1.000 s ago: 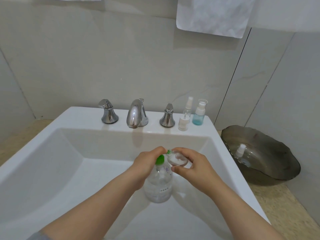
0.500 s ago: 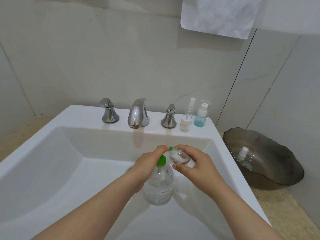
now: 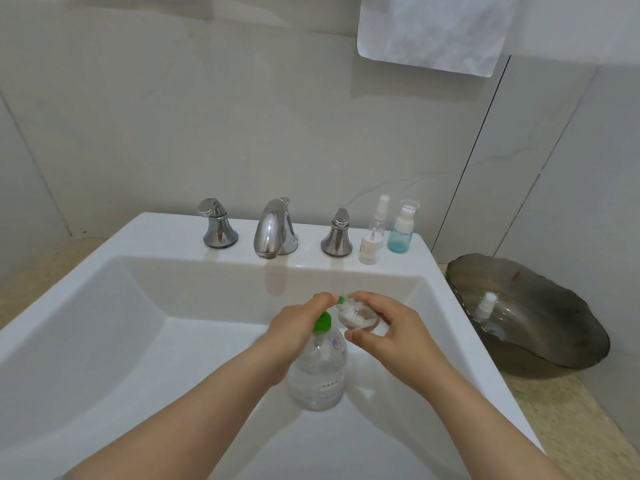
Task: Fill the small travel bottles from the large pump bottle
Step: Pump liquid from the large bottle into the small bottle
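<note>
Currently the large pump bottle (image 3: pixel 317 372) is stood upright in the basin of the white sink (image 3: pixel 138 341). Its green pump head (image 3: pixel 322 323) is covered by the left hand (image 3: pixel 294 329), whose fingers are curled over the top of it. The small travel bottle (image 3: pixel 358 315) is pinched between the thumb and curled fingers of the right hand (image 3: pixel 394 336). It is held tilted, with its neck brought right up to the green nozzle, and something white and foamy is seen inside it. Filling is judged to be under way, with this bottle far from full.

Whether the nozzle sits inside the neck cannot be told, since the fingertips hide the join. If the two are only touching, a firm press could send liquid past the narrow opening, over the fingers and into the basin. Wet fingers would make the pinch on the smooth bottle less sure, and it could be dropped. If the travel bottle is tipped further, its contents could run back out. The pump bottle is steadied only from above, so an off-centre press could tip it.

Two more travel bottles, one clear (image 3: pixel 378 220) and one blue (image 3: pixel 401 233), are stood on the sink ledge well apart from the hands.
</note>
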`<action>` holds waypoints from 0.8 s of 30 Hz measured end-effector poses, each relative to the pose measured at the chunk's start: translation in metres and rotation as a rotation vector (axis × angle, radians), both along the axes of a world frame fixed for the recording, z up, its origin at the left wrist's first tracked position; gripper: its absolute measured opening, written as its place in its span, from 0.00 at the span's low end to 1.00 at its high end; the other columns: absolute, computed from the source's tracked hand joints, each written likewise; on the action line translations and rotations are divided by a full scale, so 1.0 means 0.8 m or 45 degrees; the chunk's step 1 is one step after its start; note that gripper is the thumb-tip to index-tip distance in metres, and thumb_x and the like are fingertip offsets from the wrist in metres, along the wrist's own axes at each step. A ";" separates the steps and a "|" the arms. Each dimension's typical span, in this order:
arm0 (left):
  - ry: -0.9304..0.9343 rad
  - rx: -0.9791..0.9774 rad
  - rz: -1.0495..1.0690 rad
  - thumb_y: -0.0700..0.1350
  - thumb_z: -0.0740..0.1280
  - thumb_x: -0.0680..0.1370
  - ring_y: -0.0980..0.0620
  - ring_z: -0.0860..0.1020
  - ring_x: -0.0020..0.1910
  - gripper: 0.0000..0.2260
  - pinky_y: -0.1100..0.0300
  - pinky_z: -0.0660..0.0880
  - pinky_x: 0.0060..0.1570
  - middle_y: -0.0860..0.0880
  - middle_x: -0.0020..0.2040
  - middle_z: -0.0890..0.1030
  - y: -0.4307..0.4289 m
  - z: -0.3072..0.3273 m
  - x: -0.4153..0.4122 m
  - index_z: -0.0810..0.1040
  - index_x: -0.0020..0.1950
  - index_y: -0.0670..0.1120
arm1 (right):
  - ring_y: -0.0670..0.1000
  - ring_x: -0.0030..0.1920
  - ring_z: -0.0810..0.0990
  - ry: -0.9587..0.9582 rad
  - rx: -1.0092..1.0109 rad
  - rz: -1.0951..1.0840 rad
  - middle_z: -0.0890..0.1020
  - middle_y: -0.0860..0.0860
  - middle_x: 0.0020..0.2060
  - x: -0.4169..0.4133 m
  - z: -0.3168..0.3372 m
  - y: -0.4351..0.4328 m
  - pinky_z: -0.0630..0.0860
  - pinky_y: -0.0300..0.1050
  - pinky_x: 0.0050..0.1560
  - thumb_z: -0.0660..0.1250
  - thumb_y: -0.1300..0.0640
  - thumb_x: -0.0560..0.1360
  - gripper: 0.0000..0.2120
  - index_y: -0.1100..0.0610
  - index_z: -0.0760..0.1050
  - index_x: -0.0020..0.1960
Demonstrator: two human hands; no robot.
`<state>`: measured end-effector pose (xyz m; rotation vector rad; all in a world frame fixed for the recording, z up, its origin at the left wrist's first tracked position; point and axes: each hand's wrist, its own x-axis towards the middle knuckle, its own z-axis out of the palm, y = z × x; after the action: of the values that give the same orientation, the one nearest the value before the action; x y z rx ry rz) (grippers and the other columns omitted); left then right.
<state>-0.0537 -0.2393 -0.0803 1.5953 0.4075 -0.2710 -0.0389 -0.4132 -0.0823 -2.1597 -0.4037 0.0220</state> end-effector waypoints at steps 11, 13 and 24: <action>-0.002 0.009 0.051 0.66 0.67 0.53 0.43 0.81 0.47 0.38 0.51 0.74 0.51 0.40 0.53 0.85 -0.002 -0.005 0.001 0.84 0.54 0.44 | 0.41 0.56 0.78 0.033 -0.046 0.017 0.81 0.40 0.54 -0.002 -0.004 0.002 0.75 0.46 0.60 0.70 0.42 0.62 0.27 0.42 0.77 0.61; -0.007 0.017 0.058 0.65 0.67 0.55 0.44 0.79 0.45 0.36 0.53 0.73 0.48 0.40 0.54 0.85 -0.003 -0.003 0.000 0.83 0.55 0.43 | 0.41 0.56 0.78 0.038 -0.043 0.012 0.81 0.40 0.55 -0.002 -0.005 0.002 0.75 0.46 0.60 0.70 0.43 0.62 0.27 0.43 0.76 0.61; -0.020 0.068 0.005 0.69 0.66 0.61 0.44 0.81 0.57 0.33 0.49 0.74 0.62 0.45 0.56 0.84 0.001 0.001 -0.001 0.83 0.56 0.48 | 0.39 0.57 0.78 0.006 0.023 -0.001 0.81 0.40 0.56 0.001 -0.001 0.001 0.74 0.43 0.61 0.74 0.54 0.68 0.22 0.43 0.77 0.61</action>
<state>-0.0542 -0.2384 -0.0798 1.6480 0.4089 -0.2465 -0.0384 -0.4125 -0.0828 -2.1418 -0.3994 0.0228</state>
